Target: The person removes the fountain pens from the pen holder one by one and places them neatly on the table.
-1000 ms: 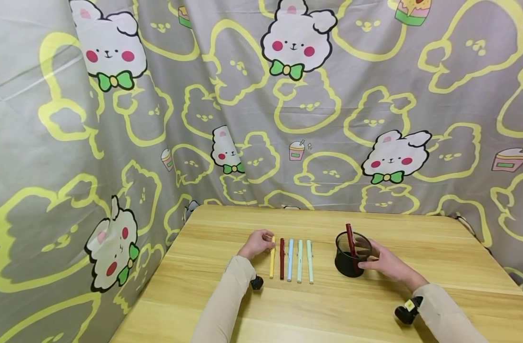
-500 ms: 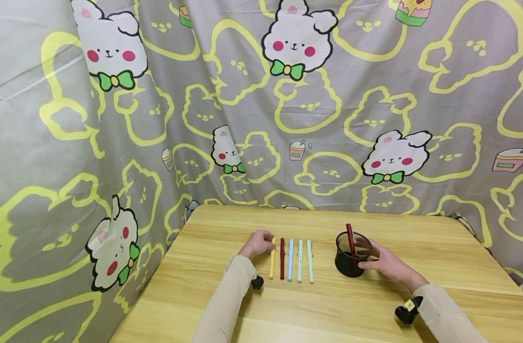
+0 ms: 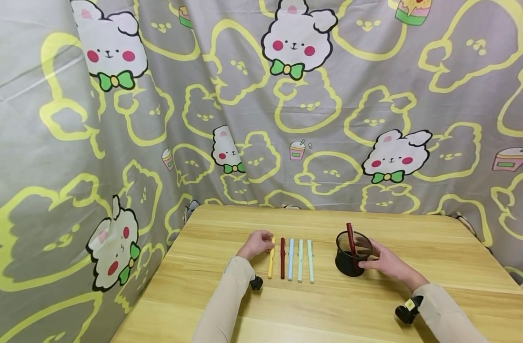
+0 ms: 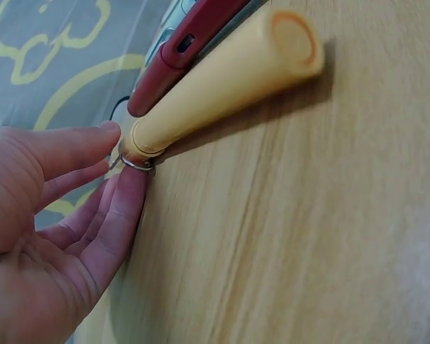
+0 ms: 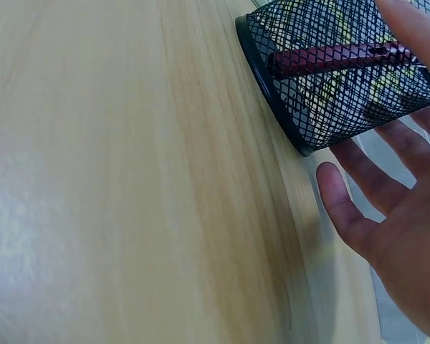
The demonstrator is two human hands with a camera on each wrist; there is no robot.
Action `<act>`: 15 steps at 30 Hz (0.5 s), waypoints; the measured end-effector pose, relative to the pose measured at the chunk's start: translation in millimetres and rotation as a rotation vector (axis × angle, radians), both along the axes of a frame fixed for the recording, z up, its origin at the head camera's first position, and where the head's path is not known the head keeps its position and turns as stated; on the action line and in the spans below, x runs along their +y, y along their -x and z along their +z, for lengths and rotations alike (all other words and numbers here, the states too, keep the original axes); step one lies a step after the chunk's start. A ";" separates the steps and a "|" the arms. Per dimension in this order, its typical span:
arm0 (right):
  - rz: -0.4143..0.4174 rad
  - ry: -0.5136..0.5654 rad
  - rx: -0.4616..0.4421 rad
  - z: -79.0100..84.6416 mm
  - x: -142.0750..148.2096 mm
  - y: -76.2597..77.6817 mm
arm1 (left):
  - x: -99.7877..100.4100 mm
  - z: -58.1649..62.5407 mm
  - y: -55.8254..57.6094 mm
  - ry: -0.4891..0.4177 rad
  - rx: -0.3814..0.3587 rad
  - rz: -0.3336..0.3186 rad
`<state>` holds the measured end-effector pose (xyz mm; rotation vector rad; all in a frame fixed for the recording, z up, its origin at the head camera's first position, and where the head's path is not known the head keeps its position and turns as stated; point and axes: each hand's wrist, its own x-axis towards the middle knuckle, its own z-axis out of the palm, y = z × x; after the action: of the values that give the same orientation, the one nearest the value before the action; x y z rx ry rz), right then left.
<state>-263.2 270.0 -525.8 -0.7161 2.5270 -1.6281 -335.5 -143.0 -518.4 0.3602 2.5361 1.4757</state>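
At the left of a row of pens lies a yellow pen (image 3: 271, 259), its far end pinched by my left hand (image 3: 255, 244). In the left wrist view, thumb and fingers meet about the clip end of this yellow pen (image 4: 229, 79), which slants up off to the right. My right hand (image 3: 387, 263) holds the side of a black mesh pen holder (image 3: 345, 262), thumb in front and fingers behind. A dark red pen (image 3: 350, 236) leans upright inside the holder, seen through the mesh in the right wrist view.
Right of the yellow pen lie a dark red pen (image 3: 282, 259), a light blue pen (image 3: 290, 259) and two pale green pens, one nearest the holder (image 3: 310, 262). The wooden table (image 3: 313, 309) ends at a patterned curtain (image 3: 253, 109) behind and to the left.
The near end of the yellow pen has shifted slightly left, so it tilts a little more. The right hand and pen holder stay in place.
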 end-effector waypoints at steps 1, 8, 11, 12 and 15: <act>0.001 -0.007 0.006 0.2 0.0 0.0 | -0.3 0.0 0.0 -0.007 -0.004 0.000; 0.001 -0.004 0.003 1.4 0.0 -0.8 | -1.1 2.1 -1.1 -0.049 -0.024 -0.005; -0.004 -0.014 0.002 0.9 -0.1 -0.6 | -2.0 4.7 -1.3 -0.048 -0.022 -0.001; -0.009 -0.013 -0.005 0.4 0.0 -0.4 | -2.2 6.1 -1.4 -0.032 -0.008 0.003; -0.012 -0.025 -0.008 0.1 0.7 -0.3 | 0.2 12.6 -1.8 0.025 0.035 0.025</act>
<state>-262.8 270.8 -525.8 -0.6919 2.5464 -1.5967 -333.7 -142.7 -505.8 0.3553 2.5931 1.4572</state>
